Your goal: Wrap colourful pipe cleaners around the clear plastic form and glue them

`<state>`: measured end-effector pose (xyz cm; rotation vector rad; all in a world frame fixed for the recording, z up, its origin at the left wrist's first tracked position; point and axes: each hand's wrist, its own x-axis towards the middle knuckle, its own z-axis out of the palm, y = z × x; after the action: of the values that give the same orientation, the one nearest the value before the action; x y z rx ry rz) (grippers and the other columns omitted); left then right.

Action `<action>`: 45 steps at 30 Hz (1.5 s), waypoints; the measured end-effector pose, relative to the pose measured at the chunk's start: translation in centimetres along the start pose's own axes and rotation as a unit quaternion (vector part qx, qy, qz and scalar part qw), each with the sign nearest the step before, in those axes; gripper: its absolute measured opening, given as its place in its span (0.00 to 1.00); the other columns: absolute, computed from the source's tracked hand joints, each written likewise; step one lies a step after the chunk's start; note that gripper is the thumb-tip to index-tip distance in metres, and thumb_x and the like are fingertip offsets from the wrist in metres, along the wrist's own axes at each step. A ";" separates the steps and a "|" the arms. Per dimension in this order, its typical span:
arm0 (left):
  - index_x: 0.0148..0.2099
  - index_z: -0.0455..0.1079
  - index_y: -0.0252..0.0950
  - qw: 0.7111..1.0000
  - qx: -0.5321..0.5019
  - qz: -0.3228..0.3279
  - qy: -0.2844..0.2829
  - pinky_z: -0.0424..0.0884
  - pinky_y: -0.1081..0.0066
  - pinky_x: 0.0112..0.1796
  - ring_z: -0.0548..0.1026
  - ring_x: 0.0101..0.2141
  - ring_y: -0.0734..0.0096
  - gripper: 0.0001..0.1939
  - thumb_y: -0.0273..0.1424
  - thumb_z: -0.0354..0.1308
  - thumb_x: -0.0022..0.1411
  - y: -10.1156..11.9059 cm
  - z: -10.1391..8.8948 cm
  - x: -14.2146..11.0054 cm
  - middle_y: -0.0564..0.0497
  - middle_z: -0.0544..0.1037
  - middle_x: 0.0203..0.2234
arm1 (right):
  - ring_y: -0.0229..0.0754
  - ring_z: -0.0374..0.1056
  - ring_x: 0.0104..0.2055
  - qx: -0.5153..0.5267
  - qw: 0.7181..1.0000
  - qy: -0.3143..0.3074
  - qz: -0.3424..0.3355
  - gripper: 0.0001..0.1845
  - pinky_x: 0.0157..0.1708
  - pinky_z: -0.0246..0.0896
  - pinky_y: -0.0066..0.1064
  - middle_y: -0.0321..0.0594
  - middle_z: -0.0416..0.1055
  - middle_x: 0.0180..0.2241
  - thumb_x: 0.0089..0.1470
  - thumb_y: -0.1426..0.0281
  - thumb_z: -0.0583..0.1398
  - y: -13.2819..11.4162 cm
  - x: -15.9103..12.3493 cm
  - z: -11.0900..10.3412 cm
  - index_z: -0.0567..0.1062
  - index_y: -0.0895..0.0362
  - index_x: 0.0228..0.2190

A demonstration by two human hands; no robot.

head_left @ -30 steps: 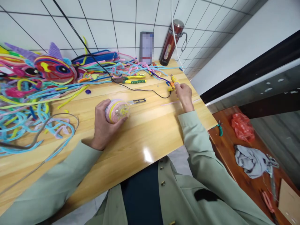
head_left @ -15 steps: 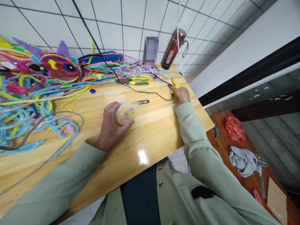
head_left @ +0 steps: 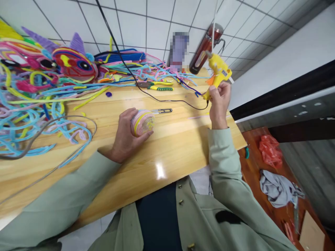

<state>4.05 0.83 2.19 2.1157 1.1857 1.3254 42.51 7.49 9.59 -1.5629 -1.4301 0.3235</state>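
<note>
My left hand (head_left: 128,134) is wrapped round a short, round roll (head_left: 143,122) in pink, yellow and pale stripes, which rests on the wooden table (head_left: 146,157). My right hand (head_left: 220,101) grips the handle of a yellow hot glue gun (head_left: 218,69) with an orange trigger, raised above the table with its nozzle pointing up and left. A black cord runs from the bottom of its handle. Just behind the roll lies a pair of thread snips (head_left: 163,111). Pliers (head_left: 157,86) with yellow and green handles lie farther back.
Coloured pipe cleaners (head_left: 47,122) cover the table's left side, with animal-like faces (head_left: 74,64) behind them. A red-brown flask (head_left: 205,48) and a blurred upright phone-like object (head_left: 179,52) stand by the tiled wall. Beyond the table's right edge, a red plastic bag (head_left: 270,151) and grey cloth (head_left: 280,188) lie low down.
My right hand has lifted the glue gun off the table and tipped its nozzle upward. My left hand keeps hold of the striped roll. The view has shifted slightly.
</note>
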 end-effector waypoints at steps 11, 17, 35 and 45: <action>0.71 0.61 0.37 1.000 0.006 -0.009 -0.002 0.73 0.38 0.71 0.73 0.69 0.45 0.43 0.59 0.69 0.70 0.0 -0.4 0.0 0.39 0.72 0.66 | 0.42 0.74 0.25 0.305 0.887 -0.306 0.161 0.20 0.26 0.69 0.36 0.37 0.79 0.30 0.50 0.50 0.73 -6.7 -7.1 4.4 0.78 0.51 0.34; 0.73 0.58 0.39 0.999 0.038 -0.016 -0.002 0.71 0.42 0.72 0.71 0.71 0.49 0.43 0.59 0.68 0.71 0.0 -0.8 0.3 0.40 0.72 0.67 | 0.35 0.57 0.17 0.350 0.851 -0.348 0.178 0.20 0.16 0.49 0.31 0.33 0.72 0.20 0.49 0.51 0.76 -7.8 -7.7 4.1 0.79 0.52 0.28; 0.75 0.55 0.42 0.999 -0.011 -0.017 0.035 0.72 0.43 0.71 0.72 0.70 0.42 0.48 0.59 0.72 0.67 -1.4 0.2 0.1 0.36 0.70 0.68 | 0.42 0.74 0.30 0.323 0.833 -0.421 0.156 0.24 0.31 0.70 0.36 0.47 0.86 0.45 0.50 0.52 0.80 -8.6 -7.8 5.1 0.86 0.54 0.41; 0.76 0.57 0.47 0.997 0.006 0.035 0.062 0.74 0.43 0.69 0.74 0.68 0.44 0.42 0.52 0.71 0.70 -1.2 0.4 0.5 0.41 0.74 0.66 | 0.39 0.68 0.28 0.305 0.818 -0.469 0.129 0.21 0.31 0.63 0.36 0.45 0.83 0.40 0.58 0.51 0.76 -7.4 -7.9 4.4 0.85 0.55 0.40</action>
<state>3.94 1.96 1.51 2.1271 1.1806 1.5046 32.51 1.49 9.94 -1.0411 -1.5462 1.7289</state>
